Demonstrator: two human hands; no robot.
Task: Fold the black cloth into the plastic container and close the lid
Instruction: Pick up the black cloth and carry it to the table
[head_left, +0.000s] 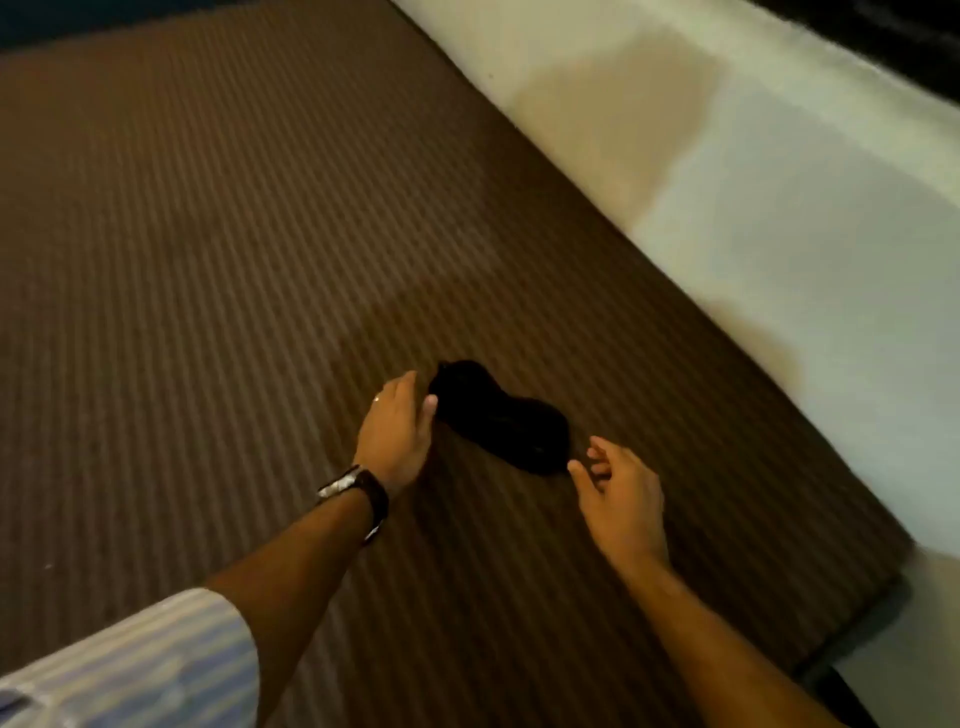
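**Both hands closing in on the bunched cloth, folding not yet begun**

A brown striped mat (208, 260) fills most of the view, spread over a pale floor (805, 234) that shows along the mat's right edge and past its near right corner. No plastic container or lid is in sight anywhere, so where the cloth must end up cannot be told from here.

The black cloth (501, 418) lies on the mat as a crumpled, elongated heap, closer to the mat's right edge than its left, and nearer the near edge than the far one.

The left hand (397, 426), with a wristwatch (358, 491) and a ring, reaches to the cloth's far-left end; its fingers are loosely curled and the thumb tip seems to touch the fabric, though nothing is gripped. The right hand (618, 499) sits at the cloth's near-right end, fingers spread and relaxed, thumb and forefinger just beside the edge, holding nothing.

This looks like the opening step: taking hold of the cloth to spread or fold it. The next move likely calls for each hand to pinch its own end, draw the heap out flat on the mat, and find clean edges before folding. The fabric is dark and blurred, so its edges and layers are hard to read.
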